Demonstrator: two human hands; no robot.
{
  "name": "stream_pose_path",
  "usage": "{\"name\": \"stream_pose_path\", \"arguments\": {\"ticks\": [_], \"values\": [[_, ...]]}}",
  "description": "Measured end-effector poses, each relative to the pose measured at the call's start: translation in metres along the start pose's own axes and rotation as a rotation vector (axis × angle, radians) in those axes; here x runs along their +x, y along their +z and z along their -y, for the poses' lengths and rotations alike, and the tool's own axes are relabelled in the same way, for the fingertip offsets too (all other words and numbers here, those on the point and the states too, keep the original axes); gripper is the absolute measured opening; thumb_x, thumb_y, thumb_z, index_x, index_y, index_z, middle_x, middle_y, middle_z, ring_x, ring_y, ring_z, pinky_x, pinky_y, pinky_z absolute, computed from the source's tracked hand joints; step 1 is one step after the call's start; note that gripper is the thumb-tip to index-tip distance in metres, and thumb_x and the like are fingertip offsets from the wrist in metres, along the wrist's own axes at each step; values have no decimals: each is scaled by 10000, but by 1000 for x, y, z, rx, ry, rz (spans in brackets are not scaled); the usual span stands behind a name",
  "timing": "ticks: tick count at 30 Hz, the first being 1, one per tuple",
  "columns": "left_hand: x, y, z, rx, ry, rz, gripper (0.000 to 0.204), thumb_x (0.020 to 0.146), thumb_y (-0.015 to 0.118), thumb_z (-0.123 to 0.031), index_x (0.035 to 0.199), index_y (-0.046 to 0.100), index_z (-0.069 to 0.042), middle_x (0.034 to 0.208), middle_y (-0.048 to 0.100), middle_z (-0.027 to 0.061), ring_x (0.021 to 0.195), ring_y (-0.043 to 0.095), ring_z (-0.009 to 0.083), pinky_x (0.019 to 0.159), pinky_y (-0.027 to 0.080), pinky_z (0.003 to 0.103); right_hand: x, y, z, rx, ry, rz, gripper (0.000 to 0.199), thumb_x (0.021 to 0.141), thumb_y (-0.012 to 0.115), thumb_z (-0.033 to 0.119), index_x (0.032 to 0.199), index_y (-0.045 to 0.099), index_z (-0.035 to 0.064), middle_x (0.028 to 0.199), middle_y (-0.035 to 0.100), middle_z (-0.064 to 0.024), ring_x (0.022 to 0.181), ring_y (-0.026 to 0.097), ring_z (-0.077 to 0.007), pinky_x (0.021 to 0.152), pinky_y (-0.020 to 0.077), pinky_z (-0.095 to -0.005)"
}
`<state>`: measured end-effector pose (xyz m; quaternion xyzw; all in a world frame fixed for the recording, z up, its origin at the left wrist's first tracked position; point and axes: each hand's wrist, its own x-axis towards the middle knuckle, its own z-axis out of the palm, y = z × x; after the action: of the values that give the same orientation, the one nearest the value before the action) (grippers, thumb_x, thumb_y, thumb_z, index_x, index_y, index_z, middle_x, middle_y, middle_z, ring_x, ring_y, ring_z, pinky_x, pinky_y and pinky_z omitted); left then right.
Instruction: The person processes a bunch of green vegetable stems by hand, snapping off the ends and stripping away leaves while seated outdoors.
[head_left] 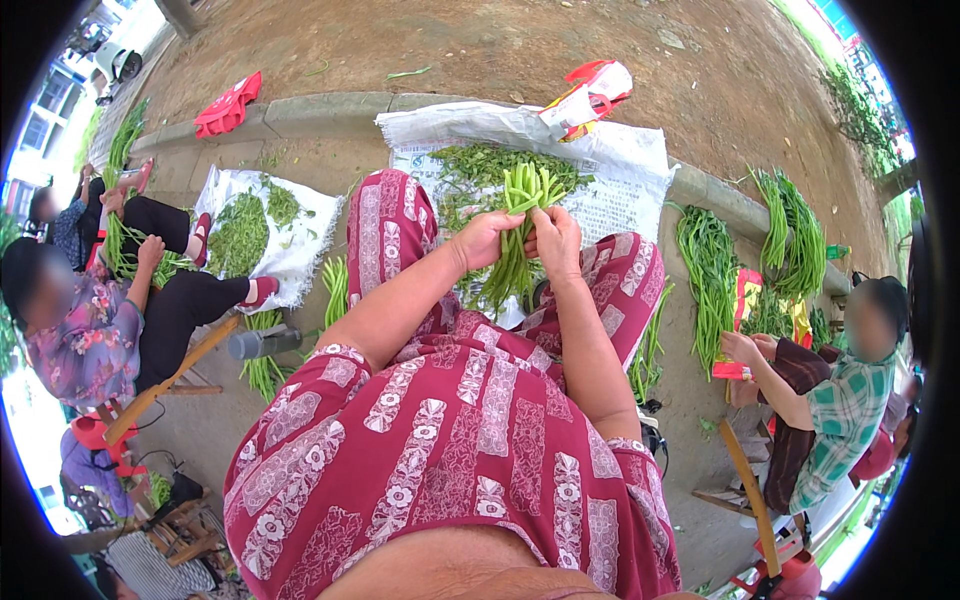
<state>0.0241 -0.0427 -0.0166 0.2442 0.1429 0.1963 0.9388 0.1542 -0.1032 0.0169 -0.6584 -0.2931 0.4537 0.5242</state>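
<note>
The bunch (pixel 530 188) of green stems is between the person's knees, over the near part of the white sheet (pixel 630 170), its pale ends fanning away from the body. It looks light, the stems springy but likely to snap or bruise under a hard squeeze, and perhaps slick if damp. The middle, where the stems gather tightest, seems the best place to hold. The left hand (pixel 482 240) grips it there from the side, thumb laid toward the stems; the right hand (pixel 556 241) grasps the opposite side with bent fingers. Both forearms angle inward from the lower edge, elbows bent, so the hands meet at the bunch.
</note>
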Motion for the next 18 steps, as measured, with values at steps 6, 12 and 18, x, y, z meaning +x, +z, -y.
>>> {"name": "stream_pose_path", "arguments": {"ticks": [6, 12, 18], "values": [[-1, 3, -4, 114, 20, -77, 304, 895, 500, -141, 1189, 494, -62, 1070, 585, 80, 925, 585, 189, 834, 462, 343, 2, 5, -5, -260, -193, -167, 201, 784, 667, 135, 790, 516, 4, 615, 530, -50, 501, 513, -139, 475, 439, -291], [-2, 9, -5, 133, -7, -120, 335, 881, 538, -151, 1202, 485, -69, 1065, 585, 60, 949, 578, 176, 826, 469, 337, 1, 2, -3, -396, -457, -229, 208, 715, 699, 79, 839, 535, 51, 606, 483, -55, 518, 457, -193, 531, 421, -346], [-4, 14, -3, 195, -19, -76, 403, 832, 591, -92, 1207, 451, -58, 1036, 581, 57, 933, 579, 193, 767, 504, 381, 2, -5, -3, -510, -403, -167, 224, 744, 662, 144, 957, 604, 111, 644, 561, -75, 564, 545, -235, 549, 443, -360]]}}
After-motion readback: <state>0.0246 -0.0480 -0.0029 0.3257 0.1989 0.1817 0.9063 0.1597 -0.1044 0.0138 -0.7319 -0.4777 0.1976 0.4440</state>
